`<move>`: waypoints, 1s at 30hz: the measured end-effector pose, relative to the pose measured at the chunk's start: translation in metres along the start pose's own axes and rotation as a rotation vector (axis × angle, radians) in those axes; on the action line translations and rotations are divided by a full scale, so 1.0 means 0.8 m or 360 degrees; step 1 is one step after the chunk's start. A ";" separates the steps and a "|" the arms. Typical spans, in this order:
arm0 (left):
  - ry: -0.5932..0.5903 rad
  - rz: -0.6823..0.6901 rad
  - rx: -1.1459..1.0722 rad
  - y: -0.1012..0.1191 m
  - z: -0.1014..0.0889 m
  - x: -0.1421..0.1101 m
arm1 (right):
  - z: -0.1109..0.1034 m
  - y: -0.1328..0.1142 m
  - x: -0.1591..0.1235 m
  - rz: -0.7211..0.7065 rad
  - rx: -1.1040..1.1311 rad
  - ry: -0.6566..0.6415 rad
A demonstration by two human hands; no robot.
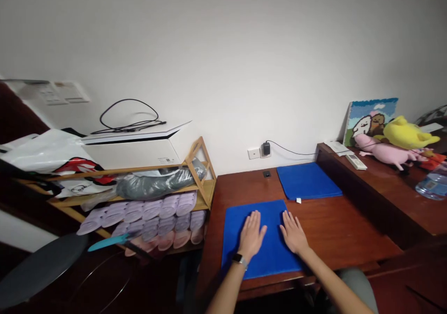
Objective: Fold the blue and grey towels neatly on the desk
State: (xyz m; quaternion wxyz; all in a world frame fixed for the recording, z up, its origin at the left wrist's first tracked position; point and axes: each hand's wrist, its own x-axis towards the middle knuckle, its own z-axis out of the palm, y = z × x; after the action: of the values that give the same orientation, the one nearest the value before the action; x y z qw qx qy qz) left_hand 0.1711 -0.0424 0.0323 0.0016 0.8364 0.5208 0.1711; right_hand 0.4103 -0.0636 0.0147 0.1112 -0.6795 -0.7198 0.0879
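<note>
Head view: at lower centre of the frame, a blue cloth (268, 253) lies spread flat on the brown wooden tabletop (335, 230). The left hand (250, 237), with a watch (239, 258) at its wrist, rests palm down on the cloth's middle, its fingers extended and close together, thumb apart. The right hand (294, 236) lies palm down at the cloth's right edge, fingers open and gripping nothing. Just beyond, right of centre, lies a second blue cloth (307, 181) with a small white tag (298, 201) at its near edge.
</note>
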 end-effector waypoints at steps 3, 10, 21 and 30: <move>-0.0107 0.0149 -0.0134 0.080 0.029 0.009 | 0.010 -0.001 -0.020 0.0069 -0.0038 -0.0099; -0.0231 0.0107 -0.0128 0.089 0.043 0.006 | 0.002 -0.004 -0.022 0.0073 -0.0025 -0.0114; -0.0071 -0.0529 0.0242 -0.105 -0.013 -0.102 | -0.012 -0.010 -0.024 0.0140 -0.0015 -0.0147; 0.0157 -0.0456 0.0253 -0.103 -0.009 -0.107 | 0.015 0.000 -0.104 -0.0029 -0.0020 0.0099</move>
State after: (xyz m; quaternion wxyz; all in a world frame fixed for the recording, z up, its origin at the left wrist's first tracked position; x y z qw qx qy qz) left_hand 0.0632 -0.0807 -0.0004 -0.0657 0.7417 0.6459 0.1684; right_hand 0.4112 -0.1460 0.0001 0.1300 -0.6760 -0.7228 0.0614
